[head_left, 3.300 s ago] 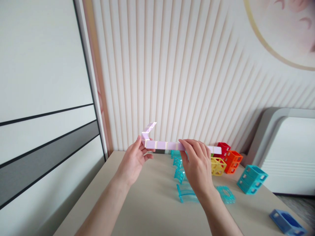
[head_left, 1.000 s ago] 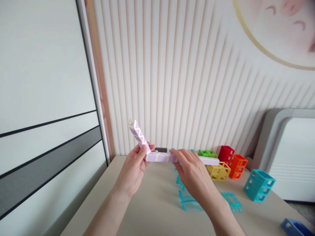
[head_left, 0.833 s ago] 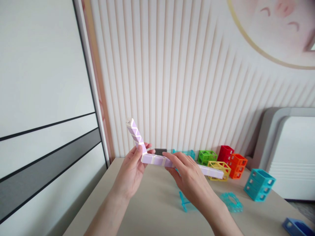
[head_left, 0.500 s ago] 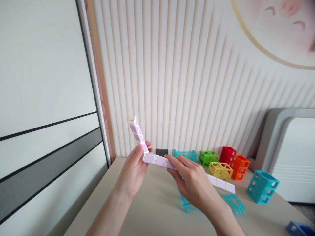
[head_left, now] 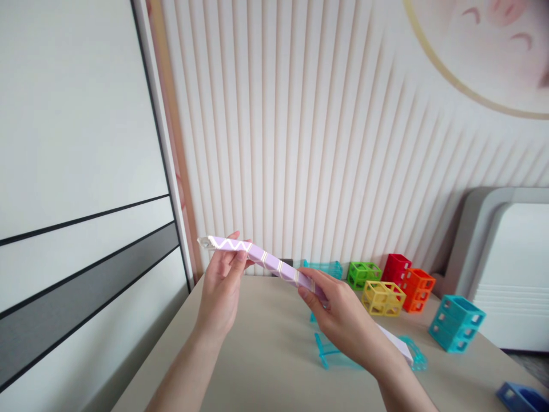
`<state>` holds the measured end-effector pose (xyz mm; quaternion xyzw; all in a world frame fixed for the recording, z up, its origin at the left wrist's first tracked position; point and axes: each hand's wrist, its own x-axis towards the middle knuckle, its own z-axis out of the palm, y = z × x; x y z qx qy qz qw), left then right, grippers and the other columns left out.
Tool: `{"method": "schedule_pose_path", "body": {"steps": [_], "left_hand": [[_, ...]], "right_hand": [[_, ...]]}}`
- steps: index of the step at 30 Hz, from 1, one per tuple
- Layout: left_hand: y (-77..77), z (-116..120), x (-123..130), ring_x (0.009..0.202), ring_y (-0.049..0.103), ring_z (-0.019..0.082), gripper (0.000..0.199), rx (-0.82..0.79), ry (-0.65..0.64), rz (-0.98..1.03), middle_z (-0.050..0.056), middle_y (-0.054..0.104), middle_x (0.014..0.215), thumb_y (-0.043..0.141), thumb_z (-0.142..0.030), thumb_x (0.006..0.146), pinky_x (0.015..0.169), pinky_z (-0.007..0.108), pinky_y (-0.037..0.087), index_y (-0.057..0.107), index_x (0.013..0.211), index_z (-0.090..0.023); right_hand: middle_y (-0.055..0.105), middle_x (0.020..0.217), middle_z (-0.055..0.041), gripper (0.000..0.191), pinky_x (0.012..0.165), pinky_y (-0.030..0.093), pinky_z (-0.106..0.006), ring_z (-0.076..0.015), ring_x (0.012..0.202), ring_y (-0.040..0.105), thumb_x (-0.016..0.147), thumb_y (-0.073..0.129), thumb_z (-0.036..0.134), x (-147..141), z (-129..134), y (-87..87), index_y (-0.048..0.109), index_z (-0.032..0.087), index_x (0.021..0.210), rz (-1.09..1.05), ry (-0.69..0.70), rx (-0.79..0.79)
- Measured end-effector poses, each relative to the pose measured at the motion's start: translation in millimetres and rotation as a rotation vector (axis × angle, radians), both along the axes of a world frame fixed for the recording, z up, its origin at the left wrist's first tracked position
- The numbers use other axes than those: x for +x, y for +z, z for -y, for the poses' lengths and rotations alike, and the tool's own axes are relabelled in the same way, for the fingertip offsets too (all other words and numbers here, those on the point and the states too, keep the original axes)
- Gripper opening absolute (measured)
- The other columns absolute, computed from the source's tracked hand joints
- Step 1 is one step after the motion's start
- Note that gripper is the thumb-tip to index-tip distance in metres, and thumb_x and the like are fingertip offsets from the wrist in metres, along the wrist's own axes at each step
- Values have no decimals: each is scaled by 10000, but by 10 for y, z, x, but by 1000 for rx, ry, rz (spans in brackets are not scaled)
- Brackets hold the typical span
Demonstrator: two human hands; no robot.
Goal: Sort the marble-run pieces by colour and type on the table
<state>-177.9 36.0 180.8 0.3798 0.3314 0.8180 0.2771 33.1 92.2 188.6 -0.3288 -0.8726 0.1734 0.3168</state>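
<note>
Above the table (head_left: 266, 366), my left hand (head_left: 223, 286) pinches one end of a lilac segmented twist-stick (head_left: 274, 266), my right hand (head_left: 343, 320) closed around its middle; it slopes down rightward.

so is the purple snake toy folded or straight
Nearly straight: the purple snake toy runs in one slanted line between the left hand and right hand.
</note>
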Motion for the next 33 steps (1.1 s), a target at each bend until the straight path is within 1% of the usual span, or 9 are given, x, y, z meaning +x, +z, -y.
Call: {"method": "schedule_pose_path", "body": {"steps": [4,6,9,11,15,19,24,28,33], "left_hand": [[-3,-4,-26,1158,636,231,383,-38,125,-139,79,688,1246,762,-425,849,1006,327,497,686,1164,-222],[-13,-6,-27,1155,642,239,378,-46,175,-189,83,686,1252,764,-436,843,1007,324,502,701,1142,-214],[-29,-5,-14,1107,667,242,377,-47,173,-191,79,692,1245,776,-441,828,966,330,537,717,1128,-221],[-35,-3,0,1092,675,243,400,-55,179,-160,76,706,1220,791,-446,812,930,322,554,718,1138,-227],[-31,-8,10,1070,684,244,421,-37,218,-87,70,732,1156,801,-463,796,891,326,564,711,1129,-222],[-24,-14,-24,1074,678,245,353,-23,249,-109,79,732,1170,765,-465,832,907,324,550,737,1063,-199],[-44,-28,-76,1026,683,239,387,-36,255,-131,83,753,1114,780,-475,815,923,310,512,759,1071,-185],[-48,-38,-79,998,688,243,414,-50,250,-130,94,766,1047,792,-484,799,932,312,486,762,1068,-171],[-25,-23,-77,1062,673,250,387,-53,222,-157,90,760,1085,789,-481,804,962,312,472,769,1048,-181]], "right_hand": [[699,968,-46,317,637,460,-274,-178,726,633,1002,501,417,29,-16,18,638,258,1241,-11,-32,-15],[683,931,-42,338,626,454,-272,-177,717,626,1013,478,461,35,-25,32,661,260,1215,1,-57,-4],[650,819,-28,362,581,431,-267,-172,672,609,1023,448,497,39,-48,33,711,250,1056,10,-85,24],[656,822,-29,348,572,433,-266,-174,675,622,1014,472,501,38,-63,22,714,251,1009,-8,-116,51],[693,899,-44,352,597,467,-271,-188,710,662,1009,478,511,33,-58,-2,686,263,1147,-26,-184,126],[718,995,-39,359,611,478,-280,-184,695,685,1027,451,487,35,-23,2,612,306,1291,30,-150,211],[740,1019,-48,338,632,474,-280,-208,778,729,1053,401,467,44,-12,26,631,293,1230,114,-99,285],[740,934,-49,360,564,407,-275,-204,688,713,1072,343,453,46,-16,32,629,264,1183,187,-129,329],[724,877,-38,366,531,331,-284,-204,644,691,1081,312,437,54,-3,29,625,255,1137,261,-127,347]]}}
